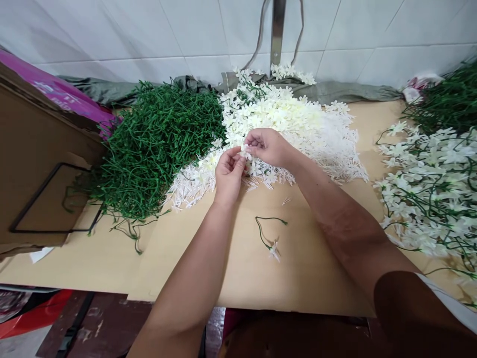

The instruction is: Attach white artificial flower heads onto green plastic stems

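Note:
Both my hands meet at the front of a heap of white artificial flowers [276, 112]. My left hand [230, 171] is closed, with thumb and fingers pinching a small white flower [245, 150]. From the right, my right hand [267, 145] pinches the same flower, its other fingers curled. Whether a stem is attached to that flower is hidden by the fingers. Left of my hands lies a pile of green plastic stems [164, 134]. On the table nearer to me rests one green stem with a white piece at its end [274, 248].
More white flowers on green stems [436, 194] are heaped at the right, with green stems [447, 99] behind them. A cardboard box [37, 149] stands at the left beside a black wire frame [52, 231]. A tiled wall [201, 35] bounds the tan tabletop [179, 253].

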Motion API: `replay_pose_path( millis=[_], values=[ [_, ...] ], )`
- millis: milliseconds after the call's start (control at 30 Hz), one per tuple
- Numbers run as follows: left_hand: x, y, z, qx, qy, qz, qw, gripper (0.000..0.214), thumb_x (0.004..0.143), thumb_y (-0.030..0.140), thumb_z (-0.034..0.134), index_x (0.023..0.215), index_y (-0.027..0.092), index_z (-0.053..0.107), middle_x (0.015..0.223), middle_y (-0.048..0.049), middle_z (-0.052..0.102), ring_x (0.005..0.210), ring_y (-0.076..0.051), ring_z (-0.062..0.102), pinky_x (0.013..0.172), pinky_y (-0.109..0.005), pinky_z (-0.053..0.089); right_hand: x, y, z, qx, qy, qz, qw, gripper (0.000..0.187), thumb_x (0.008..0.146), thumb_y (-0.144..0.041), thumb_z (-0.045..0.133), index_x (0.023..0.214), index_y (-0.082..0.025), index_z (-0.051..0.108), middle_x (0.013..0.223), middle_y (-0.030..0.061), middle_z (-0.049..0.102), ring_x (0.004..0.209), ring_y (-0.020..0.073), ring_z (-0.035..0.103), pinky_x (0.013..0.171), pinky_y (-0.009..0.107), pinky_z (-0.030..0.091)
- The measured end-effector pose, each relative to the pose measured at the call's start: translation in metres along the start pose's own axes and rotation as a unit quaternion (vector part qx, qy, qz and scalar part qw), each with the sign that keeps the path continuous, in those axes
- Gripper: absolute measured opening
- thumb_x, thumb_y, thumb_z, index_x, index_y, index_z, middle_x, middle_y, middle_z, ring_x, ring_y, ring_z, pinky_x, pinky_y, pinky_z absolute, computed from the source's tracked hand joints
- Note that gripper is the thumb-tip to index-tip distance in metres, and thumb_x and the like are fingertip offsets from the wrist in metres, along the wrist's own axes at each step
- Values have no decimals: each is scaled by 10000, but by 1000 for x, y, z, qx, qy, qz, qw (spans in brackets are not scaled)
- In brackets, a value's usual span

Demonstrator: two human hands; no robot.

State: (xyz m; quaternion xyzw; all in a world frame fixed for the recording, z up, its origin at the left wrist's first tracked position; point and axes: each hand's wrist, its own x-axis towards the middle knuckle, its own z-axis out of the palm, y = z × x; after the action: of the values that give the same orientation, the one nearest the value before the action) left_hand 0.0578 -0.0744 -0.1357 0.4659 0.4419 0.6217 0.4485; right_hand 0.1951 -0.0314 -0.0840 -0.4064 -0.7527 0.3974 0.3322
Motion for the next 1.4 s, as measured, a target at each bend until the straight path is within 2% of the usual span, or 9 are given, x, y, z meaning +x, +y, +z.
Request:
replay_pose_path(
  millis=[167, 467, 733, 800, 900, 1033, 1133, 1233, 1400],
  values=[
    [3, 1, -1, 19, 41, 6, 999, 199, 741, 169, 671, 913, 229, 590, 678, 41, 533, 529, -65, 471, 502, -208, 410, 0, -3, 4, 23, 15, -2, 1000, 105, 776, -108, 565, 786, -195, 506, 697, -19, 505, 657, 114, 452, 648, 277, 411],
    [1, 7, -1, 4, 19, -58, 998, 96, 734, 174, 634, 820, 208, 606, 589, 54, 480, 470, -57, 402, 459, -200, 365, 3, -4, 10, 41, 48, 15, 998, 161, 812, -111, 545, 750, -211, 436, 706, -21, 475, 680, 115, 464, 661, 272, 414],
    [6, 11, -7, 8, 68, -31, 997, 156, 777, 246, 696, 715, 203, 559, 538, 63, 472, 436, -53, 391, 423, -191, 321, 2, -4, 6, -100, 145, 8, 984, 139, 851, -161, 534, 980, -202, 567, 880, 31, 552, 803, 150, 530, 733, 304, 432],
    [10, 10, -13, 13, 106, -13, 994, 190, 787, 263, 707, 714, 199, 544, 539, 68, 471, 430, -51, 393, 422, -191, 313, -2, -11, 3, -145, 117, 0, 982, 118, 837, -160, 556, 939, -197, 602, 848, 31, 564, 819, 163, 532, 735, 310, 420],
    [16, 9, -20, 17, 161, 0, 987, 187, 795, 232, 706, 722, 190, 538, 553, 69, 484, 448, -49, 416, 429, -184, 309, -11, -25, 4, -232, -63, 12, 971, 86, 736, -128, 668, 711, -172, 599, 687, 15, 548, 740, 162, 526, 684, 307, 384],
    [20, 6, -22, 30, 175, 16, 984, 150, 801, 165, 678, 732, 185, 546, 556, 73, 477, 458, -49, 414, 435, -178, 313, -21, -39, 22, -384, -244, 52, 889, 185, 619, -110, 778, 670, -157, 607, 662, 26, 571, 719, 192, 566, 621, 297, 322],
    [20, 2, -21, 54, 155, 30, 986, 148, 795, 165, 686, 732, 183, 553, 562, 70, 479, 463, -52, 419, 448, -181, 335, -23, -40, 32, -436, -257, 35, 862, 132, 719, -47, 642, 818, -133, 662, 810, 85, 657, 800, 219, 611, 618, 292, 307],
    [19, -2, -22, 73, 134, 43, 987, 158, 784, 214, 715, 743, 184, 565, 569, 65, 487, 484, -55, 438, 469, -176, 359, -21, -36, 27, -429, -261, 16, 865, 184, 734, -11, 562, 841, -120, 664, 842, 90, 674, 798, 198, 603, 636, 282, 316],
    [18, -8, -24, 89, 116, 47, 988, 161, 767, 277, 739, 769, 184, 607, 572, 55, 517, 492, -62, 455, 455, -177, 358, -14, -25, 5, -285, -145, 4, 948, 91, 773, -65, 547, 769, -132, 609, 705, 10, 577, 657, 112, 484, 638, 256, 329]
  ],
)
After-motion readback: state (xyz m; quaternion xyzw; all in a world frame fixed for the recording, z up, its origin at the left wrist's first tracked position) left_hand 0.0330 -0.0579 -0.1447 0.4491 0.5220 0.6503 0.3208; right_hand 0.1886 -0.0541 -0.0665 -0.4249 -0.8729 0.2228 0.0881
